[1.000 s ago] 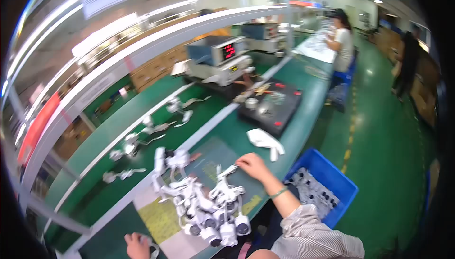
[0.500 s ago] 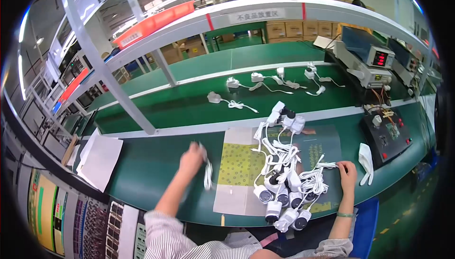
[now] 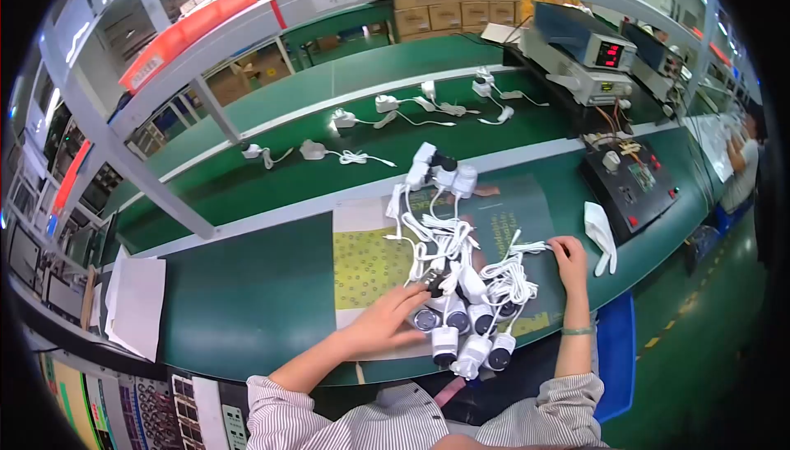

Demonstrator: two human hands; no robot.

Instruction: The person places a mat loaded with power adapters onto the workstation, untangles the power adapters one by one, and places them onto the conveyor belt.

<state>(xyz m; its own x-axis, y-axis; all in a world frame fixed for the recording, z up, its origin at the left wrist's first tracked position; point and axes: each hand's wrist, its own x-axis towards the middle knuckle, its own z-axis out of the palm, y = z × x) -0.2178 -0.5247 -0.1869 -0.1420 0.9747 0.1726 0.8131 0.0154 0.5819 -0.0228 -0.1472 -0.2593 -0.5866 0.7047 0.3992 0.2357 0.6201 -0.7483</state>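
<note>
A pile of white power adapters (image 3: 444, 341) with bundled white cables (image 3: 448, 236) lies on a printed sheet (image 3: 358, 265) in front of me. My left hand (image 3: 387, 318) reaches over the pile's left side, fingers stretched and thumb apart, its fingertips at a dark-faced adapter (image 3: 434, 283). Whether they press on it cannot be made out. To the right of the pile, my right hand (image 3: 569, 262) pinches the end of a white cable (image 3: 536, 247) between thumb and fingers. A white glove (image 3: 600, 237) lies just right of that hand.
More adapters (image 3: 313, 150) with cables stand in a row on the green ledge behind. A black test box (image 3: 632, 182) and bench instruments (image 3: 597, 63) stand at right. White papers (image 3: 136, 302) lie at left; a blue bin (image 3: 615, 359) sits below the right edge.
My left hand has moved right from the bare table to the pile and no longer holds the white corded item. Another adapter now stands at the row's left end. My right hand still pinches the cable.
</note>
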